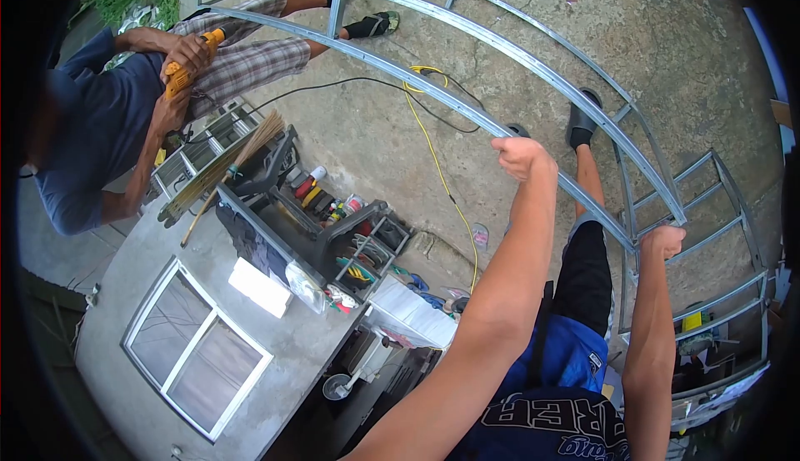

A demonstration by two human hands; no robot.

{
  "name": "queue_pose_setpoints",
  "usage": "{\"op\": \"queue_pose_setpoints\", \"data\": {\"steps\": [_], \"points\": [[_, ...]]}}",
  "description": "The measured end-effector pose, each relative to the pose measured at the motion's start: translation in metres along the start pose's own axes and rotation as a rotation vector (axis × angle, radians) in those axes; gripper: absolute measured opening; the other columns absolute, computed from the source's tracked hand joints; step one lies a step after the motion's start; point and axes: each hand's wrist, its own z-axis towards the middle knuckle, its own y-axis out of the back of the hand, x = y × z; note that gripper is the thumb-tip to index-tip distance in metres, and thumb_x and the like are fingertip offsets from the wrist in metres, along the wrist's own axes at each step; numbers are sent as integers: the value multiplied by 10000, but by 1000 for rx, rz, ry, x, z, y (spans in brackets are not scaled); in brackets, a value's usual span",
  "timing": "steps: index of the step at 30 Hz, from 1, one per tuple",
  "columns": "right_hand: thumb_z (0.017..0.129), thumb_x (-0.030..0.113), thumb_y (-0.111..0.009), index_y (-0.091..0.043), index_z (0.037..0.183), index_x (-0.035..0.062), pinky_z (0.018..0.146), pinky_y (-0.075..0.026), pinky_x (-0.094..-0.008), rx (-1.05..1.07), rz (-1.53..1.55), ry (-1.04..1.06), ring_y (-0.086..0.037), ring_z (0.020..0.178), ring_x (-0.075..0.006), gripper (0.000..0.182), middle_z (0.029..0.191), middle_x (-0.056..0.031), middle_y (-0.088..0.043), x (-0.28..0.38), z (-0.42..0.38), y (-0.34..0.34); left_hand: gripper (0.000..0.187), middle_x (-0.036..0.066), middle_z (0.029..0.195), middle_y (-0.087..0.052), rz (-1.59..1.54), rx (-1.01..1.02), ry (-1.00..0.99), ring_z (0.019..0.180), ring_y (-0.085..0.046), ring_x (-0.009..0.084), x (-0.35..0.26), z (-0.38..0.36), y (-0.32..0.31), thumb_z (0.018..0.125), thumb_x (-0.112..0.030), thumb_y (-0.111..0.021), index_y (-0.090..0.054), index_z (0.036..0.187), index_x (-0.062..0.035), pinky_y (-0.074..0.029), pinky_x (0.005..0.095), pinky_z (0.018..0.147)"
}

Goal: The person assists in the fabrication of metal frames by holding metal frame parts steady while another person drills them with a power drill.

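Note:
A long, curved metal frame [500, 42] of galvanized channels arcs from the upper left to the right, joined by short cross pieces. My left hand [525, 157] is closed around its near rail. My right hand [663, 242] grips the frame's right end, fingers wrapped around the corner. Across from me, at the frame's far left end, a co-worker [108, 119] holds a yellow power tool [185, 65] with both hands.
Another metal frame [737, 236] stands at the right. A yellow cord [433, 148] and a black cable cross the concrete floor [367, 140]. On the left are a broom [254, 140], a plastic chair [275, 177] with assorted items near it, and a white-framed window [197, 348].

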Motion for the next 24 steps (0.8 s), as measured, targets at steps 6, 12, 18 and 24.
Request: {"op": "queue_pose_setpoints", "data": {"steps": [6,12,18,24], "points": [[872,357,-392,-633,1034,-138,935,-410,-461,-18,-23,-8,-578,1050,-433,574,1108,-307,-616,-3,4,-2,695,269,1218,-580,-5,3,-9,1133,-552,401,3,5,-2,937,-444,-211,-602,1156,88,-401,474,997],[871,343,-388,-646,1003,-131,930,-413,-459,5,-26,9,-581,1039,-425,556,1091,-304,-623,-5,6,-1,686,272,1184,-593,-14,-13,-14,1114,-560,407,2,0,-1,939,-441,-212,-622,1109,83,-403,478,992],[876,327,-375,-620,1044,-148,941,-410,-461,14,-5,-2,-568,1061,-428,560,1126,-318,-601,-1,0,1,693,273,1221,-577,-1,-26,-2,1135,-550,403,1,0,-2,946,-447,-211,-607,1146,86,-400,482,996],[888,308,-361,-594,1061,-171,938,-408,-463,46,47,-10,-564,1060,-431,560,1132,-327,-590,-6,4,-1,696,275,1198,-588,54,-65,-23,1123,-558,400,3,6,-4,947,-441,-202,-624,1111,87,-404,482,983]]}}
